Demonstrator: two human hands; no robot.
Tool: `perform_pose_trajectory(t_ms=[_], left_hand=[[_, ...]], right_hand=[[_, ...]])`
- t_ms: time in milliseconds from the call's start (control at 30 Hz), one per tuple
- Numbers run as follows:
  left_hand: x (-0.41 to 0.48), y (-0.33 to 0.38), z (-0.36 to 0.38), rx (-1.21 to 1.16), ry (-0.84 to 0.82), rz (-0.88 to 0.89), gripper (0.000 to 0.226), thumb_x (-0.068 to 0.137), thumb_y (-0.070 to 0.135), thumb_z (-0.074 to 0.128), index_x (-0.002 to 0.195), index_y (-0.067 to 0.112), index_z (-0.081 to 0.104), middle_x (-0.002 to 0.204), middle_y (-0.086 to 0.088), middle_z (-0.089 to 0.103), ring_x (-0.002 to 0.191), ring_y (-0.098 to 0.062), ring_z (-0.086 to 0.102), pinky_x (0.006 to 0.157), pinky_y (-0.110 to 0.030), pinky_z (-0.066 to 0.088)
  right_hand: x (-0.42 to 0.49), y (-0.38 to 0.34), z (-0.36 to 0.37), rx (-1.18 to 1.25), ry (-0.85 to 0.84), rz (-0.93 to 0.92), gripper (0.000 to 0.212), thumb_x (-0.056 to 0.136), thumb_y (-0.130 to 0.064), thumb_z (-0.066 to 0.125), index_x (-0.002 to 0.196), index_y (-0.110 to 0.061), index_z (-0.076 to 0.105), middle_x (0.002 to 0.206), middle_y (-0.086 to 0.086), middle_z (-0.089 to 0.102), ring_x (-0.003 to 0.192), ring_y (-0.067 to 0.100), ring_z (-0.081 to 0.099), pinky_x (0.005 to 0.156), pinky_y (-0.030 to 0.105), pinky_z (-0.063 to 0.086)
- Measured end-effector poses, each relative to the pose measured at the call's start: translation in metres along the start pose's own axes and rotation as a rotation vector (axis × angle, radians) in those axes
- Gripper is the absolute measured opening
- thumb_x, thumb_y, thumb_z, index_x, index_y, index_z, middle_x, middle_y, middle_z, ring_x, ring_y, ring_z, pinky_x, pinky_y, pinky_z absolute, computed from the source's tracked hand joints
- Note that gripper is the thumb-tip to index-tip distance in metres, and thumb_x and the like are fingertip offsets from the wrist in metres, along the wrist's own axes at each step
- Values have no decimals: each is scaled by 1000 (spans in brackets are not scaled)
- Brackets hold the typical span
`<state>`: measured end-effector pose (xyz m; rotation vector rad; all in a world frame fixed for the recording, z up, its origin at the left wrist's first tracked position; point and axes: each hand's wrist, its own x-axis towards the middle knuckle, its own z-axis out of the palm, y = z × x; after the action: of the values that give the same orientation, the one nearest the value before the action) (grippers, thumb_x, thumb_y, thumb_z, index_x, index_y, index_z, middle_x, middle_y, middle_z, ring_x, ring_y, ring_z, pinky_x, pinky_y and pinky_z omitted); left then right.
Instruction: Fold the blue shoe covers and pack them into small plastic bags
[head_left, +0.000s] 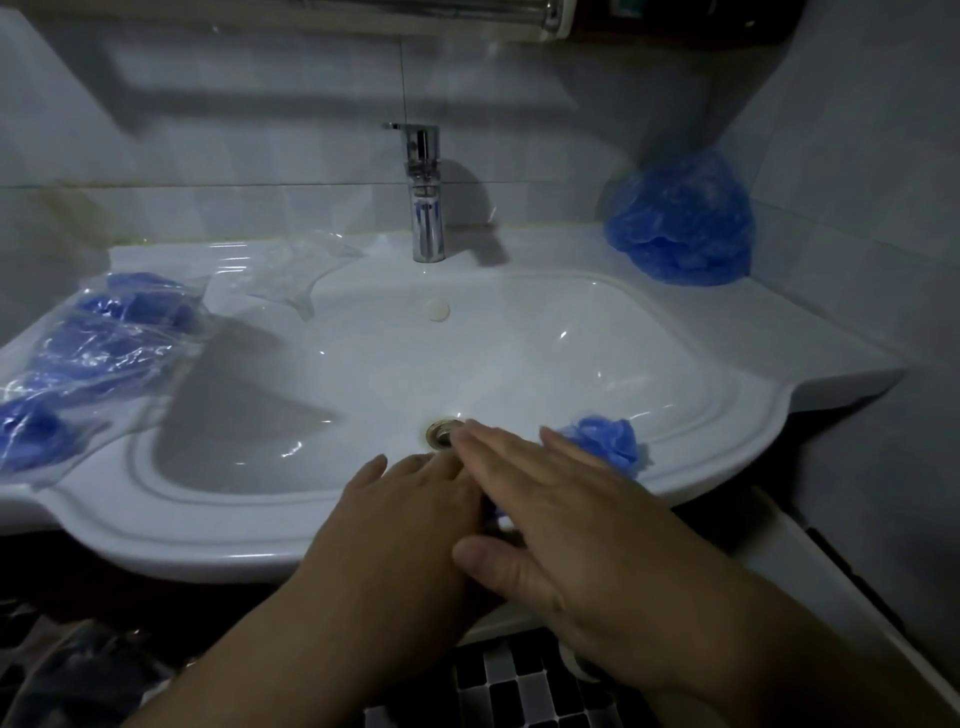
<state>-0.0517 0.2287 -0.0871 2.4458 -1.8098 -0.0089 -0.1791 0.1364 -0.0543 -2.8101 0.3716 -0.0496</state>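
My right hand (550, 499) lies flat with straight fingers over a blue shoe cover (605, 441) on the front rim of the white sink (727, 415); the cover's bunched end shows beyond my fingertips. My left hand (410, 499) rests beside it, partly under the right hand, fingers flat near the drain (441, 431). A pile of loose blue shoe covers (680, 223) sits at the back right corner. Small plastic bags holding folded blue covers (109, 338) lie on the left ledge. An empty clear bag (296, 270) lies left of the faucet.
A chrome faucet (427, 192) stands at the back centre of the sink. Tiled walls close in behind and at the right. A black-and-white tiled floor (509, 686) shows below the sink's front edge.
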Motion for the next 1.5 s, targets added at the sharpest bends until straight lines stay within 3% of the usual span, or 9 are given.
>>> perform_pose_trajectory(t_ms=[200,333,533,667,800,1000,1200,1333,1500], left_hand=[[-2,-3,-6,59,-32,-44,72,82,75,34,140,35,22,140,17,41,126,-7,42,115,-37,22],[-4,-5,-5,58,5,-68,61,86,72,38,134,36,26,131,16,46,116,-7,45,113,-36,26],[-5,-1,-23,-181,85,-124,90,76,75,51,147,39,8,147,20,31,124,-2,40,107,-24,30],[-8,0,-33,-220,286,69,68,70,61,72,127,49,37,133,26,40,104,-1,52,79,-12,41],[-6,1,-36,-161,287,128,28,60,47,72,86,39,67,103,17,64,79,-9,64,63,-15,41],[-4,-5,-35,-231,278,79,11,69,39,73,79,37,77,83,21,56,71,1,50,62,-10,33],[-8,-10,-40,-361,190,-79,17,86,46,59,86,34,71,72,7,65,70,-4,58,62,-19,44],[-3,-9,-39,-371,187,-180,16,90,41,58,82,31,68,66,9,63,64,-3,58,53,-13,39],[2,-7,-31,-297,234,-289,13,88,46,60,90,38,50,73,9,60,69,-4,56,58,-23,39]], right_hand=[[-7,18,-1,-202,35,116,105,63,-80,-20,152,-36,14,158,-18,20,145,3,16,120,27,4],[-12,22,-18,-169,-54,194,71,87,-72,24,150,-40,12,153,-22,22,138,2,21,118,24,16],[-16,33,-16,-129,0,164,79,90,-61,48,151,-43,2,156,-26,12,142,-4,14,118,20,13],[-18,45,-9,27,126,127,92,82,-51,68,144,-59,1,146,-32,32,132,-11,30,113,16,26],[-20,58,-8,54,281,50,78,74,-41,78,138,-54,35,139,-31,45,125,-11,43,108,18,35],[-19,66,-16,115,379,-12,8,77,-36,69,84,-37,71,111,-25,56,107,0,54,87,15,43],[-13,69,-20,247,318,49,10,86,-33,63,78,-36,68,87,-16,63,91,7,59,79,24,44],[-5,65,-22,355,333,163,14,88,-25,63,86,-34,73,84,-22,69,86,-3,62,74,12,45],[7,59,-14,246,373,296,15,90,-28,59,91,-30,74,90,-15,69,85,2,62,82,28,51]])
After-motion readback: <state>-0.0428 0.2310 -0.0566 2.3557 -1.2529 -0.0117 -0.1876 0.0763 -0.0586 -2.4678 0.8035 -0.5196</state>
